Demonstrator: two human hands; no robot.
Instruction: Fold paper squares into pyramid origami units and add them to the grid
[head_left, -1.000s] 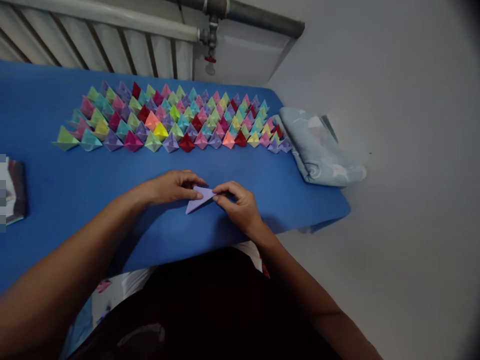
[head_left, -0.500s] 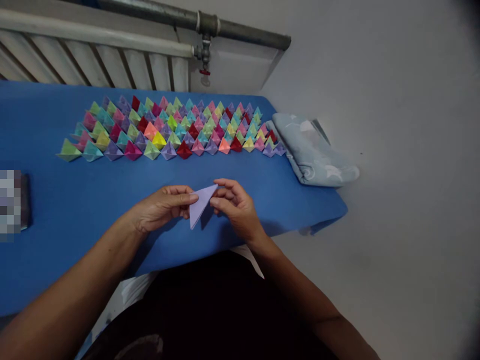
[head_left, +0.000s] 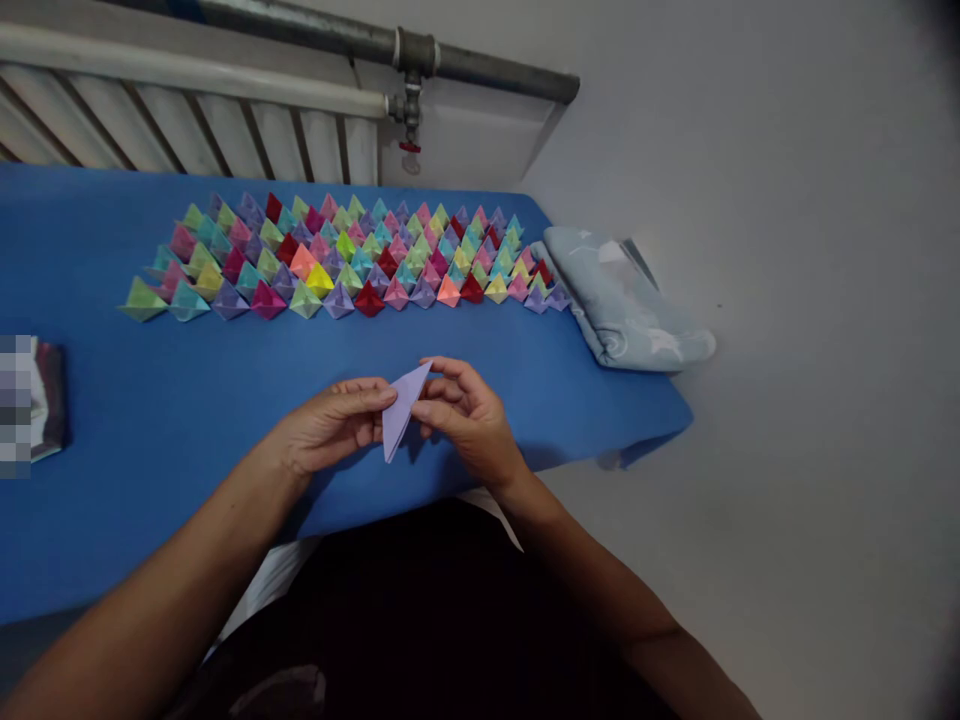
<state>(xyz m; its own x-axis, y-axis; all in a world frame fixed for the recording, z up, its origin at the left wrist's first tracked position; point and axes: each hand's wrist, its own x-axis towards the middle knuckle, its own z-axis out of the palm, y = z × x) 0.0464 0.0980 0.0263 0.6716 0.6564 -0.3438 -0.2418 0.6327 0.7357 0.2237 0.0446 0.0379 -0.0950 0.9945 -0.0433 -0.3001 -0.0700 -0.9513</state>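
Observation:
A folded lavender paper (head_left: 403,408), shaped like a narrow triangle, is held above the blue cloth between my two hands. My left hand (head_left: 341,420) pinches its left side, thumb on top and the other fingers beneath. On the right, my right hand (head_left: 466,415) has its thumb and fingertips on the paper's right edge and upper tip. Beyond the hands stand several rows of small folded paper boats (head_left: 369,299) in green, pink, purple, red, yellow and turquoise.
The blue cloth (head_left: 187,400) covers the table. A folded grey-blue patterned fabric (head_left: 630,310) lies at the right end. A partly blurred object (head_left: 49,400) sits at the left edge. Behind the table are a white radiator (head_left: 225,85) and a metal pipe (head_left: 495,75).
The lavender paper has tilted more upright. My right thumb has moved left onto its edge. My left hand has shifted slightly right, and more of the object at the left edge shows.

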